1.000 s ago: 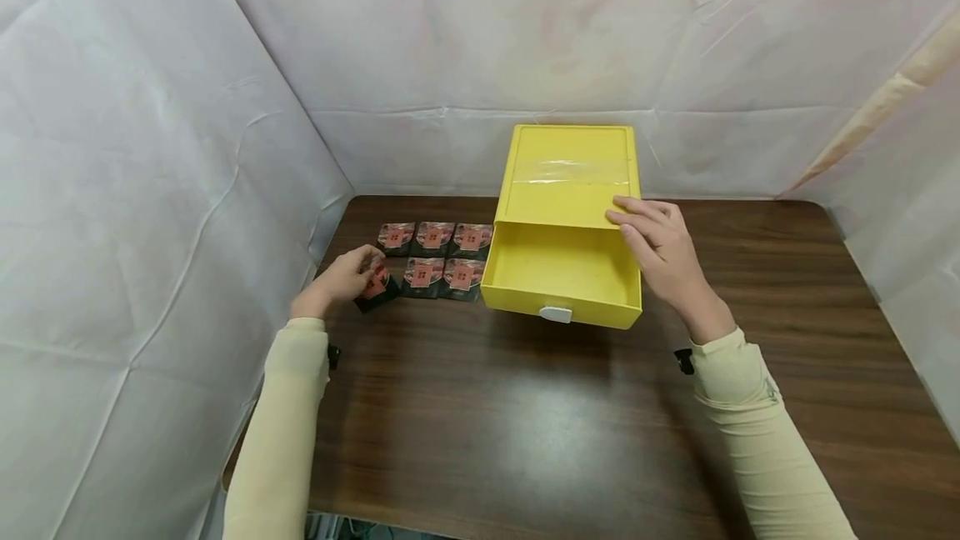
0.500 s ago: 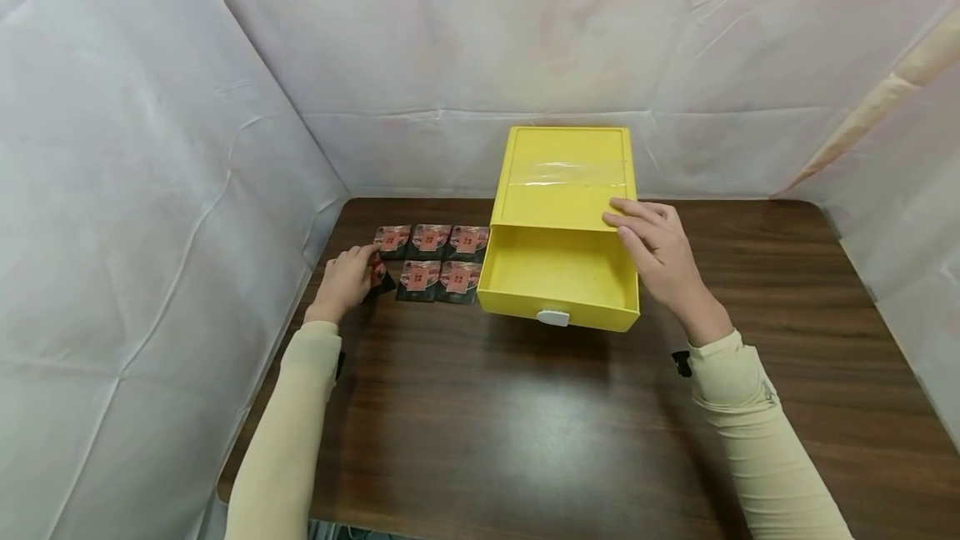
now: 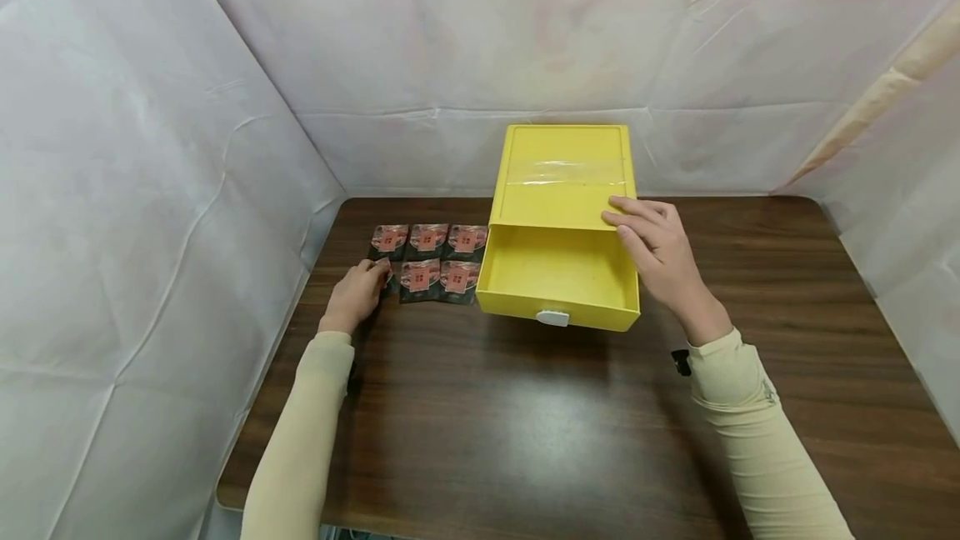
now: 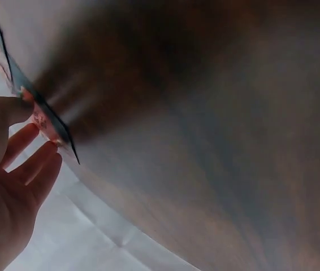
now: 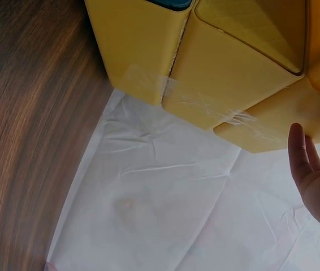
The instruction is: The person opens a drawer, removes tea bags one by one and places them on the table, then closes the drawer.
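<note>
My left hand [image 3: 358, 294] pinches a small square red-and-black packet [image 4: 41, 121] at the left end of the front row, thumb and fingertips at its edges, and partly covers it in the head view. Beside it lie two like packets, one [image 3: 420, 280] in the middle and one [image 3: 459, 280] next to the yellow drawer box. Behind them is a back row of 3 more packets [image 3: 427, 240]. My right hand [image 3: 652, 247] rests on the front right corner of the yellow drawer box [image 3: 562, 205], fingers extended. Its drawer [image 3: 558, 267] is pulled out with nothing inside.
The drawer front carries a white handle [image 3: 553, 318]. Clear tape [image 5: 242, 117] crosses the box's side in the right wrist view. All stands on a dark wooden table [image 3: 465, 440], with white cloth walls [image 3: 390, 48] behind and at the sides.
My left hand has moved right with the packet, bringing it from a slanted position to the row's left end, below the back row. My right hand stays on the box.
</note>
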A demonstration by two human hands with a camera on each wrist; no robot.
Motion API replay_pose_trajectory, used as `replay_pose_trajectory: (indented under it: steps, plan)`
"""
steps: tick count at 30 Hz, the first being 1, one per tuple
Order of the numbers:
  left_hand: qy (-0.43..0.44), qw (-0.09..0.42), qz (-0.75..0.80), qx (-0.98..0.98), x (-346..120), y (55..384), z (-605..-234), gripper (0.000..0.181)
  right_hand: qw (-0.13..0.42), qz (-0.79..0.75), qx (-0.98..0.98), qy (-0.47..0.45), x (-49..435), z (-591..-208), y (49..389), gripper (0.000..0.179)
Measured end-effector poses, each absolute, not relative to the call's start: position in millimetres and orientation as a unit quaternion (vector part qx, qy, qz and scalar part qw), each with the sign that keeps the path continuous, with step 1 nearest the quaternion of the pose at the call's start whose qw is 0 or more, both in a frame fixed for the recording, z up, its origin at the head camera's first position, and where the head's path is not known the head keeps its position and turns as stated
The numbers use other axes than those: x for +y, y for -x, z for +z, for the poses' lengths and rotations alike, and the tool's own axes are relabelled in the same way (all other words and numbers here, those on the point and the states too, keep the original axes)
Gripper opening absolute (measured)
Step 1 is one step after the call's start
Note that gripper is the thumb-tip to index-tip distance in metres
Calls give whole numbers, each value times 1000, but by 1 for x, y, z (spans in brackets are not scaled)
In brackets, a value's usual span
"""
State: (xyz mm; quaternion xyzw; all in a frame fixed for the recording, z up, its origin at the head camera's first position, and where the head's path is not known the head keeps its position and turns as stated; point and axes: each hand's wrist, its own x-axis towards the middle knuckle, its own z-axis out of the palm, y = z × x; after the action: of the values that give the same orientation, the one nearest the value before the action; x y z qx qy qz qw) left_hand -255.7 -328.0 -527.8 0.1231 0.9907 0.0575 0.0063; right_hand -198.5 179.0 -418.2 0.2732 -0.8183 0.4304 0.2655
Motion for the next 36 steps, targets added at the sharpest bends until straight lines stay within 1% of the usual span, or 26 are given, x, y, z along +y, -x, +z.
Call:
replay_pose_trajectory:
  steps: [2,10,21,23,26,29,33,36]
  plan:
    - [-124,9,68,990,-327,256,-529,31,268,433,-816,-273,180,-418,198,26]
    - [-126,30,123,984,-322,257,-530,37,276,436,-812,-274,181,-416,197,26]
    - [-139,9,135,981,-315,255,-529,32,271,431,-817,-270,182,-413,196,25]
    - [-138,-2,129,982,-315,254,-527,31,270,429,-818,-273,181,-412,196,25]
    - [-141,-39,120,982,-313,251,-523,30,266,427,-819,-277,181,-411,197,25]
    - [-151,-92,135,975,-305,244,-512,28,258,428,-821,-276,181,-412,198,26]
    - [-196,-190,180,945,-280,222,-483,22,249,431,-824,-272,181,-414,198,26]
    - [-258,-275,212,902,-250,196,-450,16,242,431,-826,-272,180,-415,199,26]
